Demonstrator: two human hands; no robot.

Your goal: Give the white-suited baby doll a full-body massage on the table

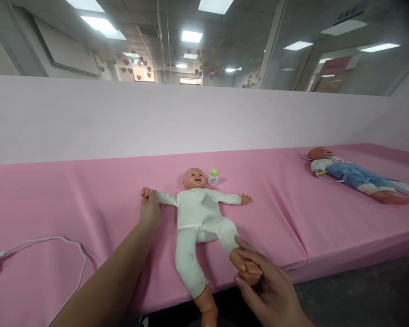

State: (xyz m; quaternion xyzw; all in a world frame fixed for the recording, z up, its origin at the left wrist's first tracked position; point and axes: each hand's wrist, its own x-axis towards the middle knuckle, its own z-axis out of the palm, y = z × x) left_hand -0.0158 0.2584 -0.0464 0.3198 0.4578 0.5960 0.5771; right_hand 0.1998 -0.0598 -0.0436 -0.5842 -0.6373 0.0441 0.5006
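A baby doll with a white cloth body lies face up on the pink-covered table, its head toward the wall and its arms spread. My left hand is closed around the doll's arm at the left, just below its small fist. At the other side, my right hand grips the doll's foot between thumb and fingers, and that leg is turned outward. The other leg reaches over the table's front edge. Beside the doll's head stands a small white bottle with a green cap.
A second doll in blue and white clothes lies at the right, with white cords around it. A white cable curves across the left of the pink sheet. Behind the table rises a white wall topped with glass.
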